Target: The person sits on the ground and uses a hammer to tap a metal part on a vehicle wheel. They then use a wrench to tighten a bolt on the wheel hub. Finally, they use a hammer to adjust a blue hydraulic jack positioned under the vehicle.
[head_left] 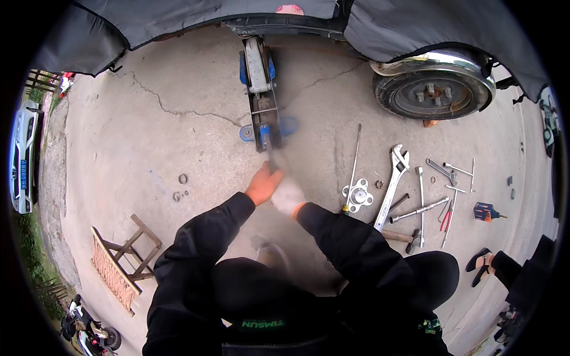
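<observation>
A trolley jack [257, 71] with a pale lifting arm and blue parts lies on the concrete. Its far end reaches under the edge of a vehicle draped in grey cloth [409, 29]. From its near end the jack handle [271, 159] points toward me, smeared by motion. My left hand [262, 185], in an orange glove, is closed around this handle. Beside it, on the right, my right hand [287, 197] also grips the handle; its glove looks whitish with an orange cuff and is blurred, so single fingers cannot be made out.
A wheel [432, 95] stands at the far right. Right of my arms lie a flanged hub [358, 196], an adjustable wrench [393, 184], a hammer [409, 237], several wrenches and a small box [487, 212]. Metal rings [183, 178] and a folding stool [122, 261] are left. A person's feet [482, 267] show right.
</observation>
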